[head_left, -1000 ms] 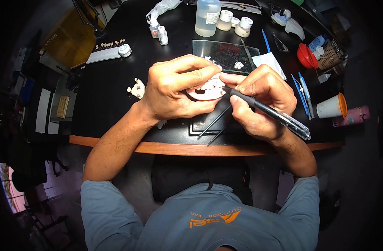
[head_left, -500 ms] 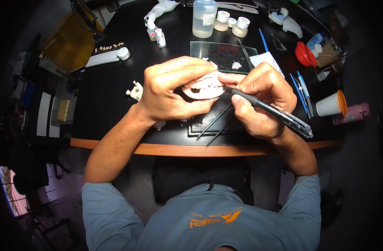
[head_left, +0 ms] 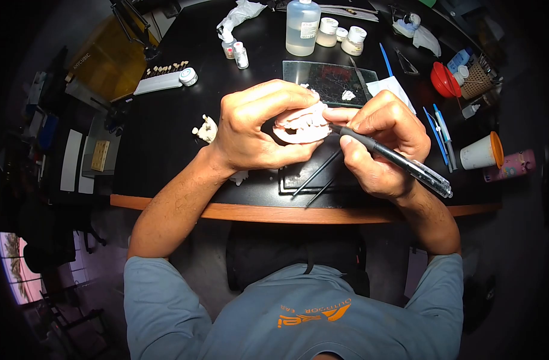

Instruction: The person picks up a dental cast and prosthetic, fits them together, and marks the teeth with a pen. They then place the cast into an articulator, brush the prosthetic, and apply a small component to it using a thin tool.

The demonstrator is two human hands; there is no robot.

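A pale dental model, with upper and lower rows of teeth together, is held above the black table by my left hand, fingers over its top and thumb along its underside. Between the fingers and thumb of my right hand is a black pen, its tip at the right side of the model. One finger of that hand reaches to the model's right edge. Under my hands lies a black tray with two thin dark rods on it.
Behind my hands is a glass plate with white scraps. Farther back stand a large bottle and small jars. Blue-handled tools, a white cup and a red bowl are on the right.
The whole view has shifted slightly, so everything appears a little farther right. Both hands keep their holds on the model and the pen, whose tip stays at the model's right side.
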